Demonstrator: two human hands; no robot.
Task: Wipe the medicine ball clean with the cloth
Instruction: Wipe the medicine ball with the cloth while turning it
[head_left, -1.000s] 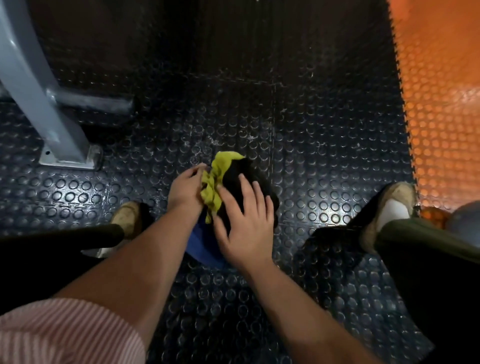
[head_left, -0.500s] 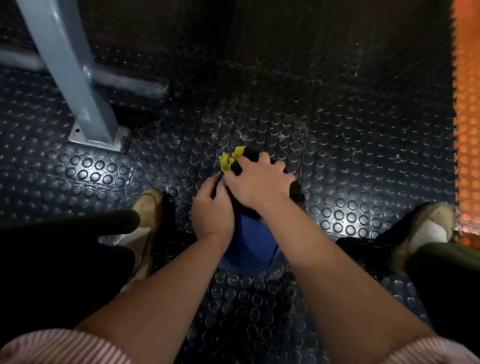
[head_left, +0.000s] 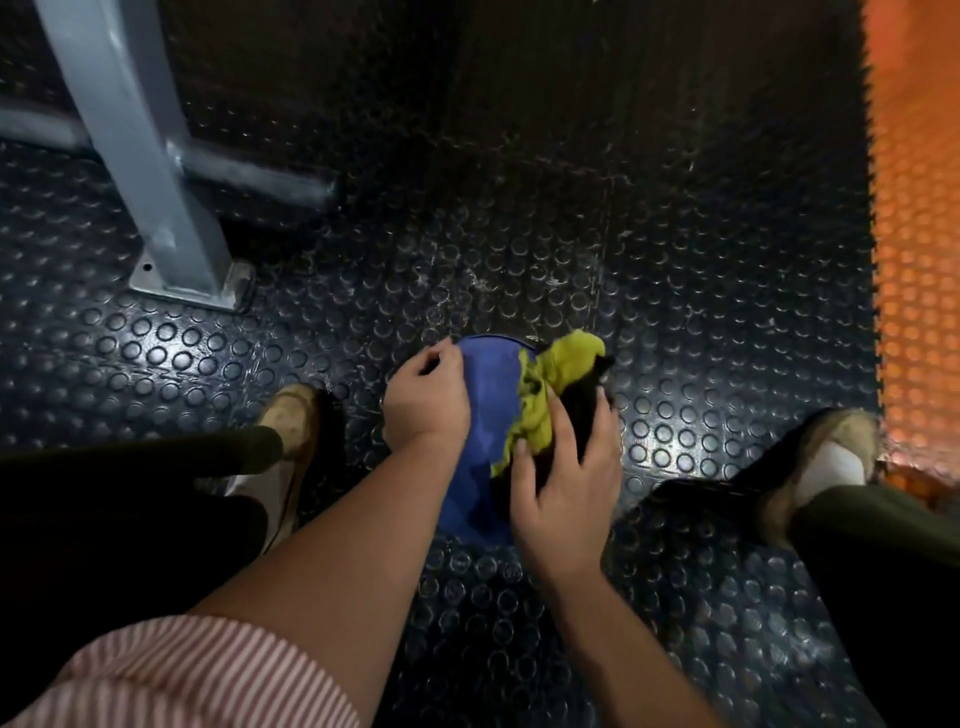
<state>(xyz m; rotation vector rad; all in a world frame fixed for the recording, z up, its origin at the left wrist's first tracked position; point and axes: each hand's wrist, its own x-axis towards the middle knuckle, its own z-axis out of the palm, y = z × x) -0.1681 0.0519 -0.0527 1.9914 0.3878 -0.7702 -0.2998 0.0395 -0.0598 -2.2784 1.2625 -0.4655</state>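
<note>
Head view: the medicine ball (head_left: 488, 415) sits on the studded black floor (head_left: 675, 312) between the person's two shoes. It is round, so it has no real long axis; its blue panel runs from the near side to the far side, with a black part on the right. The left hand (head_left: 426, 400) lies on the ball's left side, fingers curled over its far edge. The right hand (head_left: 566, 483) lies on the near right, fingers spread and fairly flat, apparently pressing the bunched yellow-green cloth (head_left: 550, 384) onto the ball. A grey metal post (head_left: 182, 260) stands far left of the ball; an orange mat (head_left: 914, 260) lies to its right.
</note>
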